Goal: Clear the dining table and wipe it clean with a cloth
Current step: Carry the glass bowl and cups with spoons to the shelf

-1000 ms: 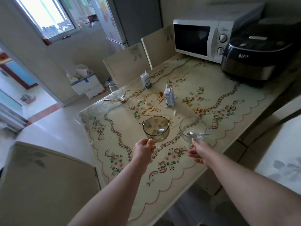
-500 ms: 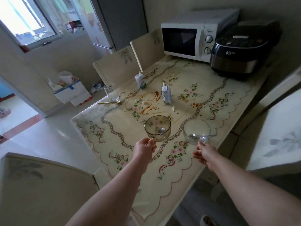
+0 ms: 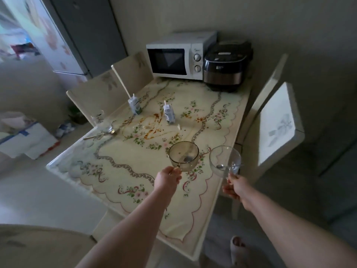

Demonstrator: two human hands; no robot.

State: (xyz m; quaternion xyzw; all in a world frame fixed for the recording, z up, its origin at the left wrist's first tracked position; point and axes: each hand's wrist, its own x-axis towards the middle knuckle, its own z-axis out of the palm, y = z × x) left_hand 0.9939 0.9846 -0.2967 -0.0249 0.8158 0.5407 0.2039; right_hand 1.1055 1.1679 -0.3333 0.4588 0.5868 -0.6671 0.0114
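Observation:
My left hand (image 3: 167, 178) pinches the near rim of a smoky glass bowl (image 3: 183, 158) with a spoon inside, held above the floral tablecloth (image 3: 119, 171). My right hand (image 3: 234, 187) grips a clear glass bowl (image 3: 225, 161), also with a spoon in it, lifted and tilted over the table's right edge. Brown sauce smears (image 3: 150, 126) streak the middle of the cloth. Two small milk cartons (image 3: 135, 105) (image 3: 169, 115) with straws stand beyond the stain. A drinking glass (image 3: 97, 118) and a spoon (image 3: 102, 134) sit at the left edge.
A white microwave (image 3: 177, 57) and a black rice cooker (image 3: 225, 68) stand at the table's far end. Chairs (image 3: 96, 99) line the left side and one chair (image 3: 278, 120) the right. A fridge (image 3: 77, 35) is behind; boxes (image 3: 25, 138) lie on the floor.
Both bowls have risen off the table in my hands and moved to the right. The clear bowl now tilts past the table's right edge. My view has swung right.

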